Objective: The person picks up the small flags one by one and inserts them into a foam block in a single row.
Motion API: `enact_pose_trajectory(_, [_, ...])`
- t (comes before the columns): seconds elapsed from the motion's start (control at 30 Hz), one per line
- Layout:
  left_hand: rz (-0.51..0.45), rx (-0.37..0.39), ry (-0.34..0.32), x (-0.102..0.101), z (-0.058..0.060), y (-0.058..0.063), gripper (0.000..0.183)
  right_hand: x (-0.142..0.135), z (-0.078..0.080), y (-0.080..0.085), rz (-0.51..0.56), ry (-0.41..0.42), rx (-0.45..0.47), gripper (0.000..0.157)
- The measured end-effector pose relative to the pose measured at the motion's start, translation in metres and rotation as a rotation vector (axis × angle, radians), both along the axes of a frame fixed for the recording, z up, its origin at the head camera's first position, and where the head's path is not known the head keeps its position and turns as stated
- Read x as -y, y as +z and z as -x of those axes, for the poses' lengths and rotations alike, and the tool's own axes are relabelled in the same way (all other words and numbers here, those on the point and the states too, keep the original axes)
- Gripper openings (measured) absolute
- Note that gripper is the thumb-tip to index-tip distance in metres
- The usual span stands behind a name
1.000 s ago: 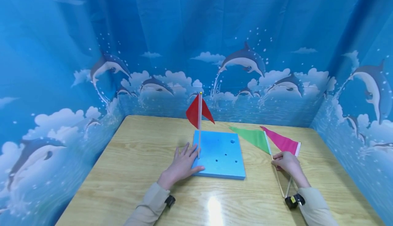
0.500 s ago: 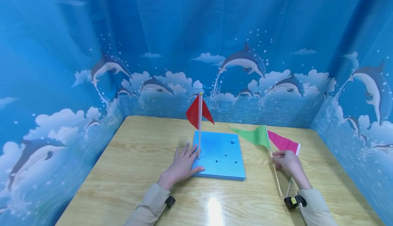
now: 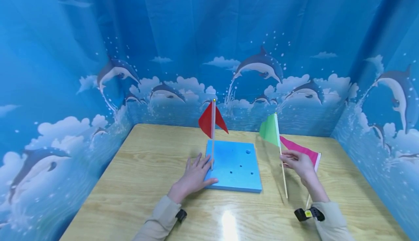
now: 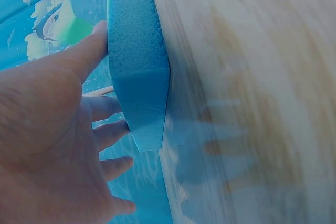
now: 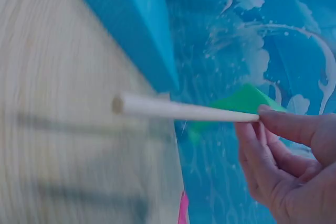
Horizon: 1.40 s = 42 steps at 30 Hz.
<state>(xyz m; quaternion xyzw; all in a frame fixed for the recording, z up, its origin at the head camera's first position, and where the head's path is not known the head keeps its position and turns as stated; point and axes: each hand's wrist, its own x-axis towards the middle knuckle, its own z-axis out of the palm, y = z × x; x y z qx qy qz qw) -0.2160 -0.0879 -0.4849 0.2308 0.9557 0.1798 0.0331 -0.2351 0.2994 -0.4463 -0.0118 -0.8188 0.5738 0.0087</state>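
Green flag [image 3: 270, 130] lifted, right hand [image 3: 299, 164] pinching it; left hand [image 3: 194, 175] spread at board [image 3: 233, 157]'s left edge; only red flag [image 3: 213, 121] planted, pink flag [image 3: 304, 151] lying.

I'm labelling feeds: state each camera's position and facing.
Head: on the head, facing forward-down at the blue board; sleeves, left fingers and right fingers show.
Left wrist: on that wrist, facing the blue board's side; left fingers show.
Right wrist: on that wrist, facing the green flag and stick; right fingers show.
Head and right wrist share the green flag.
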Motion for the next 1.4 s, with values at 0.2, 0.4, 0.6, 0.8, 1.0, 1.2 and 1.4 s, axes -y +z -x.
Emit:
enact_pose_trajectory(0.2, [0.003, 0.009, 0.001, 0.000, 0.000, 0.001, 0.081, 0.019, 0.003, 0.007, 0.105, -0.009, -0.086, 0.046])
enact_pose_trajectory(0.4, [-0.001, 0.006, 0.001, 0.000, 0.000, 0.002, 0.080, 0.044, 0.007, 0.012, 0.253, -0.014, -0.131, 0.044])
enact_pose_trajectory(0.6, [0.003, 0.005, 0.008, -0.001, 0.000, 0.000, 0.080, 0.070, 0.012, 0.017, 0.310, -0.015, -0.123, 0.042])
enact_pose_trajectory(0.8, [0.001, 0.006, 0.010, -0.001, -0.001, 0.000, 0.080, 0.096, 0.015, 0.022, 0.340, -0.012, -0.122, 0.043])
enact_pose_trajectory(1.0, [0.011, -0.014, 0.009, -0.001, -0.001, 0.001, 0.080, 0.123, 0.016, 0.022, 0.378, -0.023, -0.165, 0.037])
enact_pose_trajectory(1.2, [0.028, -0.011, 0.022, -0.003, -0.001, -0.001, 0.081, 0.143, 0.020, 0.017, 0.375, 0.010, -0.233, 0.035])
enact_pose_trajectory(1.4, [0.047, -0.010, 0.032, -0.004, 0.000, -0.002, 0.081, 0.156, 0.020, 0.011, 0.347, 0.030, -0.277, 0.028])
